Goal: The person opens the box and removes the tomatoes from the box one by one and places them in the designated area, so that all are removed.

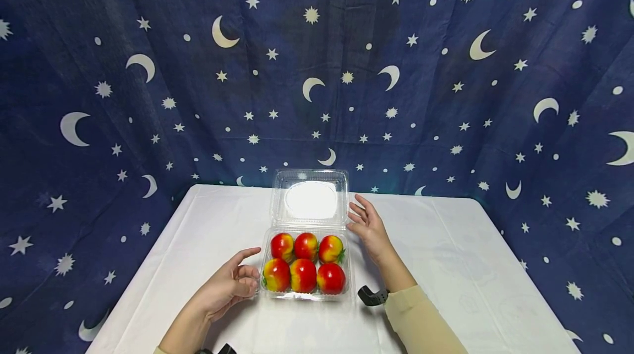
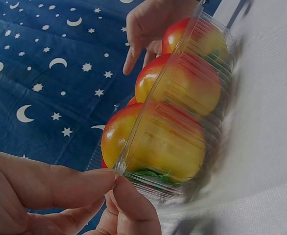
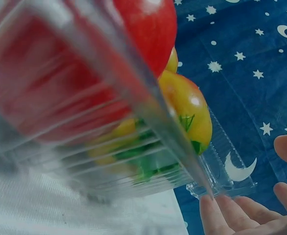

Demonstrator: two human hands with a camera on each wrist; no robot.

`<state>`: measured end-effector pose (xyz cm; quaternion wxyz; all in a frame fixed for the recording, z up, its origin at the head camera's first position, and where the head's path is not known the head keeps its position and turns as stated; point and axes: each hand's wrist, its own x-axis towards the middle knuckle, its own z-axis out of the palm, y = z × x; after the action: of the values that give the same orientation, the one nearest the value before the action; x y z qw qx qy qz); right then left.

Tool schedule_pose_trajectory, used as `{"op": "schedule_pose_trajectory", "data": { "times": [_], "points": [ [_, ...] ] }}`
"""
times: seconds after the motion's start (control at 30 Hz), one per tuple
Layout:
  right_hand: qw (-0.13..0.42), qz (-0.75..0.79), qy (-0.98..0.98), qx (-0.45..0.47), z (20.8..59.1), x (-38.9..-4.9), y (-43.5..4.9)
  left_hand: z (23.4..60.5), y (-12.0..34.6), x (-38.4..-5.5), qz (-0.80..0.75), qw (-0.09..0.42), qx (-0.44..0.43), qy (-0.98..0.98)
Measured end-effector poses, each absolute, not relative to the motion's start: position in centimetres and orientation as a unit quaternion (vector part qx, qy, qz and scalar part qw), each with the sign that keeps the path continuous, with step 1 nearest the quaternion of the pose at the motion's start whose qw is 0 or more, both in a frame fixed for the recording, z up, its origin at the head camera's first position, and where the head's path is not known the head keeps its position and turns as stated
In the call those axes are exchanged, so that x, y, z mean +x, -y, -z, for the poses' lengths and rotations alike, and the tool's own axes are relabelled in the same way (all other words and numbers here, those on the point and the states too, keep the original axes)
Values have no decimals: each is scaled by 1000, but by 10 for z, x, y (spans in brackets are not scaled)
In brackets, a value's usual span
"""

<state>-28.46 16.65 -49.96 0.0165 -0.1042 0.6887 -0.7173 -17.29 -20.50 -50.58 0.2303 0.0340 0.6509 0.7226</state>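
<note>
A clear plastic clamshell box (image 1: pixel 350 277) lies in front of me in the head view, its lid (image 1: pixel 309 175) raised at the back. Several shiny red-and-yellow fruits (image 1: pixel 303 275) with green leafy tops sit inside in two rows. At the box's near left corner, my left hand (image 1: pixel 225 290) pinches the rim (image 2: pixel 139 125) between thumb and finger, as the left wrist view shows. My right hand (image 1: pixel 370 235) is beside the hinge and lid on the right. Its fingers (image 3: pixel 236 213) are spread and loosely bent, fingertips close to the plastic; contact is unclear.
A white cloth covers the table (image 1: pixel 446 266). Behind it and at both sides hangs a dark blue curtain (image 1: pixel 297 40) with moons and stars. A black wrist strap (image 1: pixel 372 295) is on the right wrist.
</note>
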Motion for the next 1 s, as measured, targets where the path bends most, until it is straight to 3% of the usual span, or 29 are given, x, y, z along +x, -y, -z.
{"op": "schedule_pose_trajectory", "data": {
  "times": [0.4, 1.0],
  "points": [
    [51, 724, -684, -76, 507, -288, -168, 507, 205, -174, -723, 232, 33, -650],
    [55, 714, -696, -54, 514, -290, -165, 506, 207, -175, -730, 237, 38, -640]
  ]
}}
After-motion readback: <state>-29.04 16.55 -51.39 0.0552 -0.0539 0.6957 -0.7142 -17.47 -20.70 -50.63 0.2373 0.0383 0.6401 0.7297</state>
